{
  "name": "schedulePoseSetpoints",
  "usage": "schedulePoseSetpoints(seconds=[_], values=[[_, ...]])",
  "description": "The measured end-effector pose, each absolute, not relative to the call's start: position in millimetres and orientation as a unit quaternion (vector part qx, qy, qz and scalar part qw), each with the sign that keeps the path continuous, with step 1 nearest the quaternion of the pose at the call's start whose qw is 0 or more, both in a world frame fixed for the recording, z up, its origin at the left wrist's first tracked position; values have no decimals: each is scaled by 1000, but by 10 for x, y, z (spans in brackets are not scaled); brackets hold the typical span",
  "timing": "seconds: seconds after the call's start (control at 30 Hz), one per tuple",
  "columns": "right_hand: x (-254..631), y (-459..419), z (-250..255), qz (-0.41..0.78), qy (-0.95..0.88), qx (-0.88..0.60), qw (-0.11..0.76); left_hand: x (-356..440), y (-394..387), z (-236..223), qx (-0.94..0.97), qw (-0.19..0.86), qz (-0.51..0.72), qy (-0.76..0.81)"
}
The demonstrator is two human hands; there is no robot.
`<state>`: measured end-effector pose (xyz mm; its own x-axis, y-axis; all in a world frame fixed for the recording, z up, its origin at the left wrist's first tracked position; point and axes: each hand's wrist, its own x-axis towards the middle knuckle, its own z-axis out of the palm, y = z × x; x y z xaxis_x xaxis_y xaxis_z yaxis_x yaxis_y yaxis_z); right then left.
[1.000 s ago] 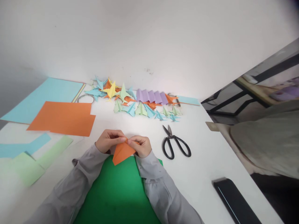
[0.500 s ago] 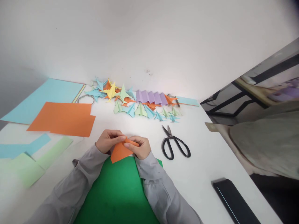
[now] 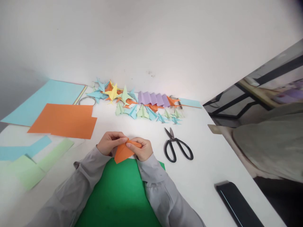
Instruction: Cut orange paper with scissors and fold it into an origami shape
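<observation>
A small folded piece of orange paper (image 3: pixel 122 152) is pinched between both hands, a pointed corner hanging down toward me. My left hand (image 3: pixel 110 143) grips its upper left edge with thumb and fingers. On the other side, my right hand (image 3: pixel 142 148) pinches the folded right part, its thumb near the paper's middle. Below the hands lies a green sheet (image 3: pixel 118 192), partly under my forearms. Black-handled scissors (image 3: pixel 174 142) rest with blades apart to the right of my right hand.
Folded paper shapes (image 3: pixel 132 101) in several colours line the wall. At left lie orange sheets (image 3: pixel 63 119), a blue sheet (image 3: pixel 47 97) and green paper strips (image 3: pixel 54 154). A black case-like object (image 3: pixel 236 201) sits at front right. Another person's sleeve (image 3: pixel 270 142) shows beyond the right edge.
The orange paper's lower corner has shifted slightly right and up, and the paper looks narrower. Both hands stay in nearly the same place.
</observation>
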<state>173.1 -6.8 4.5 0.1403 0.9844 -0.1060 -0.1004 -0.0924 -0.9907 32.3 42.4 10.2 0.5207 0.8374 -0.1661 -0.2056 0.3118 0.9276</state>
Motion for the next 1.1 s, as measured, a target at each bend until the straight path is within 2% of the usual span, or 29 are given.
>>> schedulePoseSetpoints(seconds=[1.1], values=[[1722, -60, 14, 474, -418, -540, 556, 384, 413, 120, 504, 686, 367, 375]])
